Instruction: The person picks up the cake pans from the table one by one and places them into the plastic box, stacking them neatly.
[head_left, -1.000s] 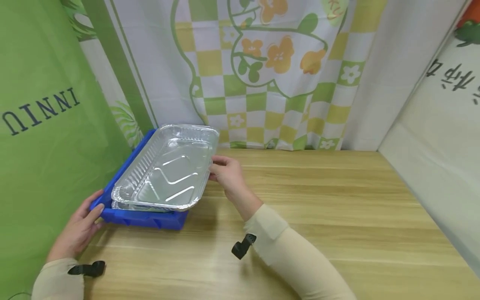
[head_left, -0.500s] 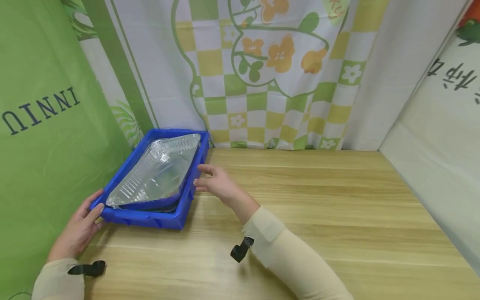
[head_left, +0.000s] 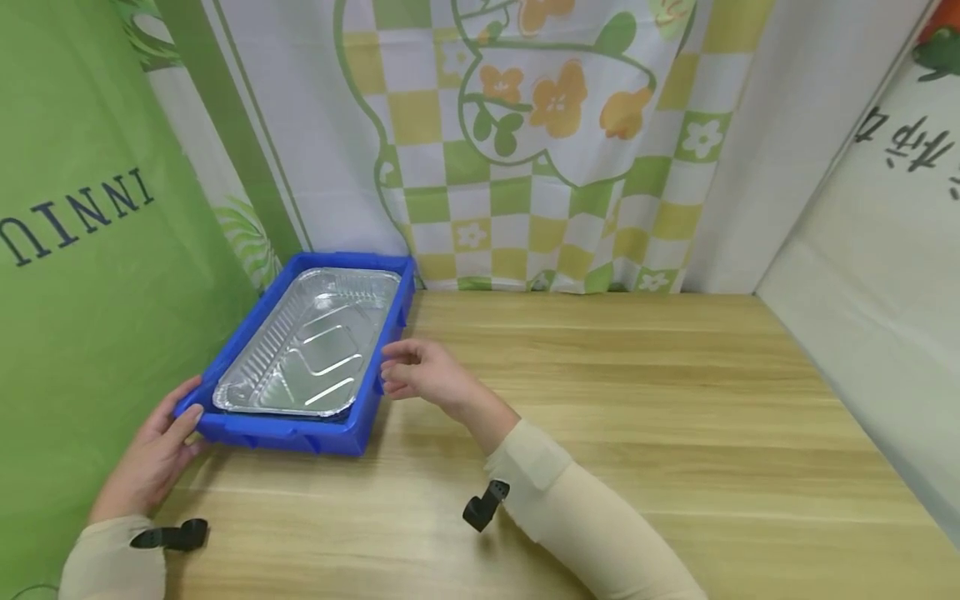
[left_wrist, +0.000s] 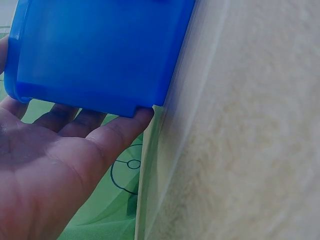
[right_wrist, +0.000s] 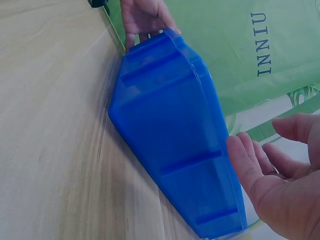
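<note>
A blue plastic bin stands on the table at the left, with a silver foil pan lying inside it below the rim. My left hand grips the bin's near left corner, thumb over the rim. In the left wrist view its fingers run along the bin's wall. Beside the bin's right wall is my right hand, holding nothing. Its fingers are loosely bent in the right wrist view, with the fingertips right at the bin's upper edge.
The wooden table extends to the right. Behind it hangs a checked, flowered curtain. A green cloth rises close along the bin's left side, and a white cloth borders the table's right edge.
My right hand has let go of the foil pan's right edge. The pan has dropped from its raised tilt to lie in the bin. The left hand still grips the corner.
</note>
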